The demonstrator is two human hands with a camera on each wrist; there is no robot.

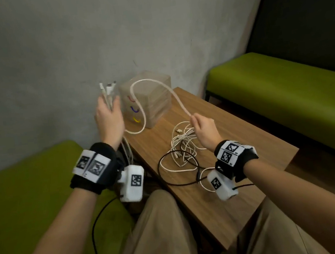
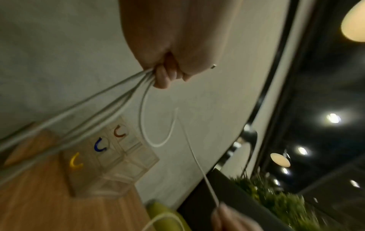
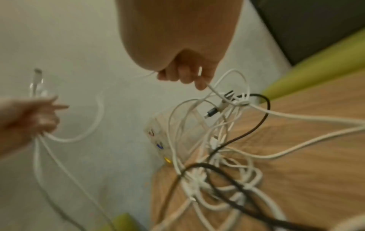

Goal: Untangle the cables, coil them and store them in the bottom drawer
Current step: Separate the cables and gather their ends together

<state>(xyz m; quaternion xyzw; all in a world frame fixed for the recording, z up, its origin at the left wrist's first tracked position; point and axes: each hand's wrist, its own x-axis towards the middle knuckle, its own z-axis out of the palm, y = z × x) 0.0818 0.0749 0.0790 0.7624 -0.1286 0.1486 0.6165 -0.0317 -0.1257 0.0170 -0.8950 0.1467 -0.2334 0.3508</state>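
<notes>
The left hand (image 1: 109, 121) is raised beyond the bench's (image 1: 240, 172) left edge, above the gap between it and the green seat (image 1: 24, 195), with bare grey wall (image 1: 50, 56) behind it and open air all round. Its fingers are curled round a bundle of white cables (image 2: 110, 101); their plugs (image 1: 108, 87) stick straight up above the hand, and the strands hang down below it past the bench edge.

One white cable (image 1: 153, 82) arches from that hand up and across to the right hand (image 1: 203, 131), its long run sloping down toward the right hand. The right hand pinches it between thumb and curled fingers (the wrist view is blurred, but the strand plainly enters the fist).

Directly below the right hand, on the bench, lies the tangle (image 1: 183, 146) of white cables with a black cable (image 3: 254, 125) looped through it. Beyond and between both hands stands the clear drawer unit (image 1: 155, 101) at the bench's far corner against the wall, its three handles stacked red, blue, yellow (image 1: 136, 120) at the bottom, all drawers closed. To the right of the right hand the bench top is bare wood to its edge.
</notes>
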